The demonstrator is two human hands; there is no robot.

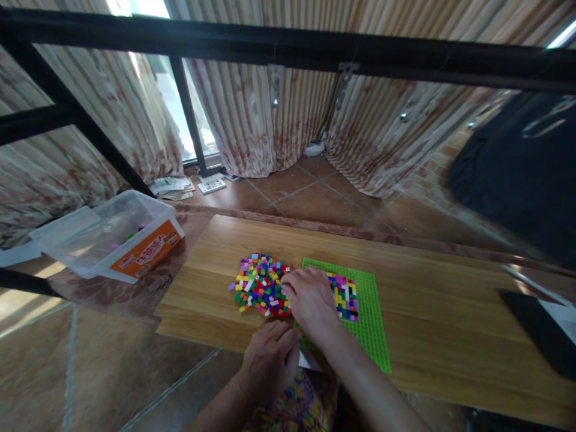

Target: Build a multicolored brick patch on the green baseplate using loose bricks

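Observation:
A loose pile of small multicoloured toy bricks (263, 287) lies on the wooden table. To its right is a green studded baseplate (371, 312), partly covered by a tight block of coloured bricks (346, 297). My right hand (312, 300) reaches across the baseplate's left part, its bent fingertips together at the pile's right edge. Whatever those fingers pinch is too small to make out. Below the pile, at the table's near edge, my left hand (272, 354) is curled closed, and its fingertips are hidden. Beside it shows a white piece (308, 360), perhaps paper.
A clear plastic bin (112, 234) with an orange label stands left of the table (450, 300). A dark flat object (537, 327) lies at the right end. A black metal bar (288, 48) crosses above, before striped curtains (243, 114). Papers (173, 187) lie on the floor.

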